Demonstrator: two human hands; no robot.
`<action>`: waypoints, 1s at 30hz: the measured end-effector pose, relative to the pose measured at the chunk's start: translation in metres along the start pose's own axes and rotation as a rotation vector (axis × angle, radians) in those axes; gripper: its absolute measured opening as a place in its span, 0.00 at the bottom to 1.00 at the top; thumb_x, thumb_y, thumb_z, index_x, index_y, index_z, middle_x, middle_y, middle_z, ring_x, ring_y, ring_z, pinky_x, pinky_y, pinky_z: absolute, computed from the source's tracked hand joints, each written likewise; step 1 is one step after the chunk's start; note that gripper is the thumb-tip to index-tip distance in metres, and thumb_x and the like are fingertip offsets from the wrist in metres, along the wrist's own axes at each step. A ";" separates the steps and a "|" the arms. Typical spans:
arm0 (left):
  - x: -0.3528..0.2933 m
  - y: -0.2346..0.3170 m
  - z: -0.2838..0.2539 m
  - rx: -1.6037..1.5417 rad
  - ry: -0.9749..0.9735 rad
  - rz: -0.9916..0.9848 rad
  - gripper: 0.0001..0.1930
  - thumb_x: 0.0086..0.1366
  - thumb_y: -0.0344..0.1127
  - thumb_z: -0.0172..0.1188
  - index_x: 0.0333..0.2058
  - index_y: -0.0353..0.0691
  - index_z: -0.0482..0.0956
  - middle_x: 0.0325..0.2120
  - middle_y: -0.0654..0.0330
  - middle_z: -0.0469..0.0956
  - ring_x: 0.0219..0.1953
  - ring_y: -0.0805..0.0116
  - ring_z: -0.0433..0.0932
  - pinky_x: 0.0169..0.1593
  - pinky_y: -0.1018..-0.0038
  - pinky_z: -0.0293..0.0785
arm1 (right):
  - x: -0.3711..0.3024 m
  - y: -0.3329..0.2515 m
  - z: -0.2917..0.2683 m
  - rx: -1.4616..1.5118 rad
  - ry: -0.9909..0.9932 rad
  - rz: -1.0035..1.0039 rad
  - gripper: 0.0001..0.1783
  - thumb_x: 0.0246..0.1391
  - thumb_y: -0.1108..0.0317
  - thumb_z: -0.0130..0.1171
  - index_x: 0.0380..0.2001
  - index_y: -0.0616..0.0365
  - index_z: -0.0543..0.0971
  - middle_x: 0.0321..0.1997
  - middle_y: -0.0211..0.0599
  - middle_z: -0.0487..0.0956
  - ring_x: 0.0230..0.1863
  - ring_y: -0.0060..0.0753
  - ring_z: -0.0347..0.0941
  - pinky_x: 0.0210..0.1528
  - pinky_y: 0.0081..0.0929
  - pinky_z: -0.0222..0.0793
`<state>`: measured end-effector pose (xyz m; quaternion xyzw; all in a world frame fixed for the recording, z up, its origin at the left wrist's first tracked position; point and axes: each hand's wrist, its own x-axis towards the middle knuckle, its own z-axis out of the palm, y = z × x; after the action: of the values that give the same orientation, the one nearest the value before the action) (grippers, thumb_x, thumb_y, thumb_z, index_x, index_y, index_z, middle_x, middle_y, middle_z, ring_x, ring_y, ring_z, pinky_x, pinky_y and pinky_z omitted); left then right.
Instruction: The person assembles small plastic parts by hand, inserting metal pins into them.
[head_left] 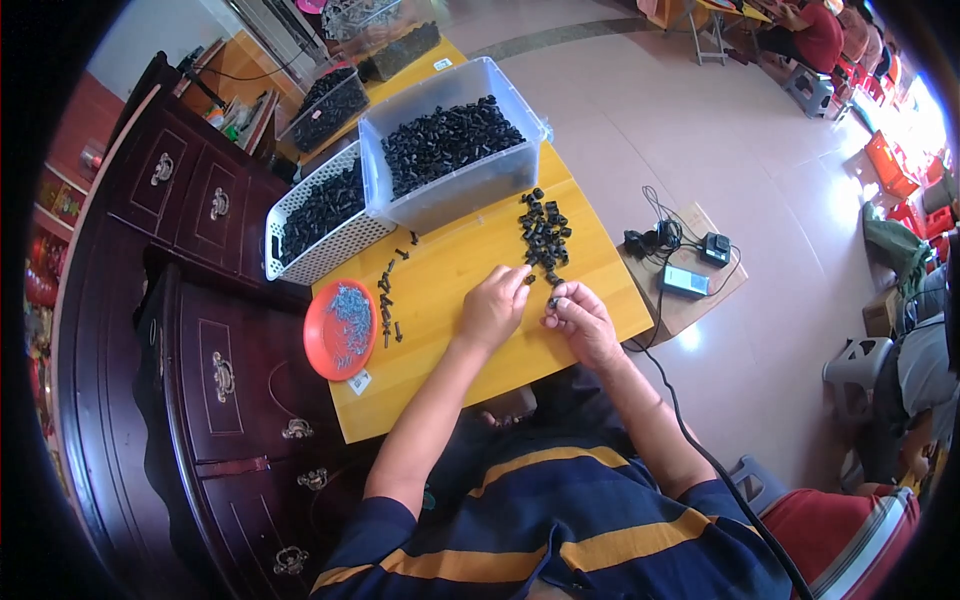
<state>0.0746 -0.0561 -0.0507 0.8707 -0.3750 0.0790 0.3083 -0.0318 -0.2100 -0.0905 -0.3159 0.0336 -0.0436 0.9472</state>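
My left hand (494, 308) is over the yellow table, its fingers pinched together next to a small black plastic part (530, 280). Whether that part is between the fingertips or just beside them is hard to tell. Close to its right, my right hand (584, 325) has thumb and fingers closed on another small dark part (553, 302), mostly covered by the fingers. Just beyond both hands lies a loose pile of black plastic parts (545, 232). To the left, a red-orange plate (316, 335) holds many small silvery screws (350, 318), with a row of longer black pieces (386, 300) beside it.
A clear plastic bin (455, 205) and a white perforated basket (345, 245), both full of black parts, stand at the table's back. Dark wooden drawers (215, 390) border the left. A stool with cables and devices (685, 282) is at the right; a black cable (690, 430) runs past my right arm.
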 end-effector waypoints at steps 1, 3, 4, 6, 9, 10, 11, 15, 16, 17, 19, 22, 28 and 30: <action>0.001 -0.001 0.002 0.034 -0.013 0.010 0.12 0.64 0.34 0.61 0.46 0.42 0.81 0.35 0.56 0.80 0.37 0.53 0.82 0.41 0.61 0.80 | 0.000 0.001 0.000 -0.002 -0.002 0.001 0.07 0.67 0.72 0.55 0.47 0.57 0.73 0.39 0.32 0.77 0.37 0.25 0.75 0.49 0.28 0.75; 0.003 -0.003 0.006 0.066 -0.024 0.021 0.13 0.64 0.34 0.61 0.47 0.43 0.82 0.36 0.57 0.80 0.37 0.53 0.82 0.41 0.61 0.80 | 0.000 0.001 -0.001 -0.003 0.007 0.000 0.07 0.67 0.72 0.55 0.47 0.57 0.73 0.39 0.33 0.77 0.38 0.25 0.75 0.49 0.28 0.75; 0.003 -0.005 0.008 0.050 -0.035 0.013 0.12 0.64 0.35 0.62 0.45 0.43 0.82 0.35 0.57 0.80 0.37 0.53 0.82 0.41 0.60 0.80 | 0.001 0.002 -0.002 -0.005 0.006 -0.001 0.07 0.67 0.72 0.55 0.47 0.57 0.73 0.39 0.33 0.77 0.38 0.25 0.75 0.49 0.28 0.75; 0.004 -0.006 0.011 0.032 -0.046 0.006 0.11 0.63 0.35 0.62 0.43 0.42 0.82 0.35 0.57 0.80 0.37 0.53 0.82 0.40 0.60 0.79 | 0.001 0.003 -0.002 0.003 -0.005 -0.003 0.08 0.67 0.72 0.55 0.47 0.57 0.74 0.39 0.32 0.77 0.38 0.25 0.75 0.49 0.28 0.75; 0.003 -0.007 0.013 0.050 -0.058 -0.021 0.08 0.64 0.36 0.62 0.39 0.41 0.81 0.35 0.57 0.80 0.37 0.54 0.81 0.40 0.60 0.79 | 0.001 0.002 -0.002 -0.007 -0.015 -0.003 0.08 0.67 0.72 0.55 0.48 0.57 0.74 0.39 0.32 0.77 0.38 0.25 0.75 0.48 0.27 0.75; 0.000 -0.008 0.013 0.022 -0.022 -0.008 0.07 0.64 0.35 0.62 0.37 0.40 0.81 0.35 0.56 0.80 0.36 0.53 0.81 0.40 0.61 0.79 | 0.001 0.002 -0.002 -0.007 -0.015 -0.003 0.08 0.67 0.72 0.55 0.48 0.57 0.74 0.39 0.32 0.77 0.38 0.25 0.75 0.48 0.27 0.75; -0.003 -0.008 0.013 -0.006 0.014 0.004 0.06 0.64 0.34 0.62 0.35 0.39 0.80 0.34 0.55 0.81 0.36 0.53 0.81 0.40 0.61 0.79 | 0.001 0.002 -0.001 -0.013 -0.012 -0.002 0.08 0.67 0.71 0.55 0.48 0.57 0.74 0.39 0.32 0.77 0.39 0.25 0.75 0.48 0.26 0.75; -0.015 -0.005 0.003 -0.278 0.042 -0.146 0.03 0.66 0.30 0.61 0.37 0.37 0.81 0.31 0.56 0.83 0.31 0.64 0.83 0.36 0.71 0.80 | 0.000 0.002 0.001 -0.021 -0.012 -0.009 0.07 0.68 0.72 0.55 0.47 0.57 0.74 0.40 0.30 0.77 0.41 0.25 0.75 0.48 0.25 0.73; -0.018 -0.002 -0.001 -0.452 0.002 -0.251 0.03 0.68 0.28 0.60 0.38 0.36 0.81 0.30 0.59 0.83 0.31 0.70 0.82 0.35 0.74 0.79 | 0.000 0.004 0.000 -0.019 -0.011 -0.007 0.07 0.68 0.72 0.55 0.47 0.57 0.74 0.40 0.30 0.77 0.41 0.25 0.75 0.48 0.25 0.73; -0.021 0.001 -0.005 -0.627 -0.039 -0.356 0.04 0.69 0.26 0.59 0.38 0.35 0.81 0.30 0.61 0.83 0.30 0.75 0.81 0.35 0.78 0.79 | 0.001 0.005 -0.002 -0.033 -0.019 -0.010 0.07 0.68 0.72 0.55 0.47 0.57 0.74 0.41 0.30 0.78 0.42 0.24 0.75 0.48 0.25 0.73; -0.024 0.008 -0.010 -0.680 -0.003 -0.341 0.04 0.69 0.25 0.58 0.39 0.34 0.81 0.29 0.62 0.83 0.29 0.76 0.80 0.33 0.78 0.78 | 0.001 0.006 -0.001 -0.048 -0.030 -0.008 0.07 0.68 0.71 0.55 0.48 0.56 0.74 0.41 0.30 0.78 0.42 0.24 0.75 0.48 0.25 0.73; -0.024 0.021 -0.024 -0.768 -0.021 -0.362 0.04 0.69 0.24 0.59 0.40 0.33 0.80 0.28 0.64 0.82 0.28 0.78 0.79 0.32 0.79 0.78 | 0.000 0.005 0.000 -0.088 -0.014 0.010 0.08 0.68 0.71 0.56 0.48 0.56 0.74 0.42 0.29 0.78 0.42 0.23 0.76 0.48 0.23 0.74; -0.026 0.022 -0.029 -0.945 -0.100 -0.388 0.03 0.68 0.24 0.61 0.40 0.36 0.81 0.30 0.66 0.82 0.31 0.81 0.78 0.37 0.82 0.77 | 0.000 0.007 0.000 -0.161 -0.016 -0.008 0.08 0.67 0.71 0.57 0.48 0.57 0.74 0.41 0.30 0.79 0.42 0.22 0.77 0.47 0.22 0.75; -0.027 0.020 -0.029 -0.953 -0.138 -0.370 0.03 0.68 0.24 0.62 0.40 0.36 0.81 0.30 0.66 0.82 0.30 0.81 0.78 0.37 0.83 0.77 | 0.001 0.007 -0.001 -0.179 -0.032 -0.007 0.08 0.67 0.70 0.57 0.47 0.58 0.74 0.40 0.31 0.79 0.41 0.22 0.77 0.47 0.22 0.75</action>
<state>0.0441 -0.0338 -0.0280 0.6885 -0.2284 -0.2142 0.6541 -0.0309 -0.2053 -0.0950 -0.4003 0.0213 -0.0388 0.9153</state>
